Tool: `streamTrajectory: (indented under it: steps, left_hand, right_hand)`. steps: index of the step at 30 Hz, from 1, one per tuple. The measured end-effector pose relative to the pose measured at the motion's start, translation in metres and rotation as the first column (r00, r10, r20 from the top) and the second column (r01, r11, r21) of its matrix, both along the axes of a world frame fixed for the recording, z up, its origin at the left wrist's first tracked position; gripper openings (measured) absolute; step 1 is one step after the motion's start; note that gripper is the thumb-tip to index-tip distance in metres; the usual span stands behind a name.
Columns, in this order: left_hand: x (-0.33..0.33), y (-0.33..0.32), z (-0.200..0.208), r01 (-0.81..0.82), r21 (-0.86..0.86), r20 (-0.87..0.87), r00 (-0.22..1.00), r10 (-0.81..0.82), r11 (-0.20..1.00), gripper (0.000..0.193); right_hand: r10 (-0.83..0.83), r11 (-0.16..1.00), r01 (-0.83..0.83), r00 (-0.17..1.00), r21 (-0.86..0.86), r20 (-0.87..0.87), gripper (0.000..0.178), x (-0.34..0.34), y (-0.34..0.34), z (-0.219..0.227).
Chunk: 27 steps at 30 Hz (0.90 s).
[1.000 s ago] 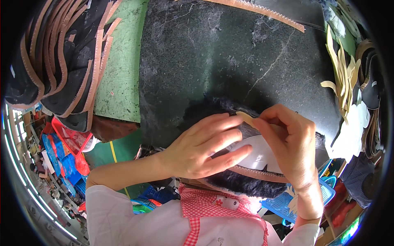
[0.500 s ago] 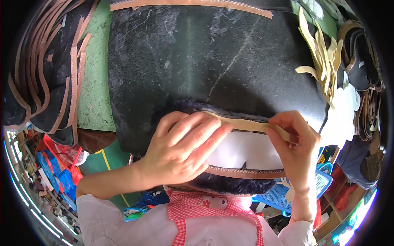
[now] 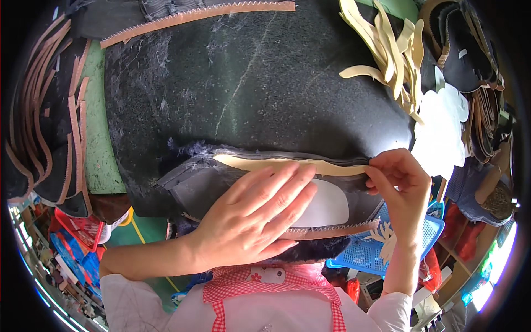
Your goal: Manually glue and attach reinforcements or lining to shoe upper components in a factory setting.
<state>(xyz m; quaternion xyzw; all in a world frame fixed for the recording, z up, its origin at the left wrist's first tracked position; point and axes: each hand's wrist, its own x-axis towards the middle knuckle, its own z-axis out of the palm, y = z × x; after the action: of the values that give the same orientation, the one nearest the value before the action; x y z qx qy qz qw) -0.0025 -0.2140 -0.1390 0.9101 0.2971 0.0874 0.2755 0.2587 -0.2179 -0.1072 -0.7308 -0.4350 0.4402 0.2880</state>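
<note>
A narrow cream strip (image 3: 238,161) lies along the far edge of a dark, fur-backed piece (image 3: 193,185), which looks like a boot upper. On the piece sits a smooth white oval patch (image 3: 332,202), partly behind my fingers. A brown zigzag-cut band (image 3: 337,229) runs along its near edge, with dark fur (image 3: 315,249) below. My left hand (image 3: 251,213) lies flat, fingers stretched out, its fingertips on the middle of the strip. At the strip's right end, my right hand (image 3: 401,180) pinches it between thumb and forefinger.
A worn black mat (image 3: 177,83) covers the work surface. More cream strips (image 3: 390,50) lie in a bunch at the far right, beside white pieces (image 3: 440,127). Dark pieces with brown edging (image 3: 36,110) are stacked left. A blue basket (image 3: 359,257) stands below at right.
The view has shifted, so the mat and piles sit further left. My left fingers have slid right along the strip, baring its left end. My right hand still pinches the other end.
</note>
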Motion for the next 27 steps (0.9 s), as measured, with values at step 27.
streamTrajectory:
  steps: [27]
  left_hand:
    - [-0.025, 0.092, 0.079, 0.103, -0.873, 0.203, 0.965, 0.163, 0.478, 0.031]
  right_hand:
    - [0.545, 0.796, -0.585, 0.578, 0.157, -0.607, 0.047, -0.025, 0.047, 0.029]
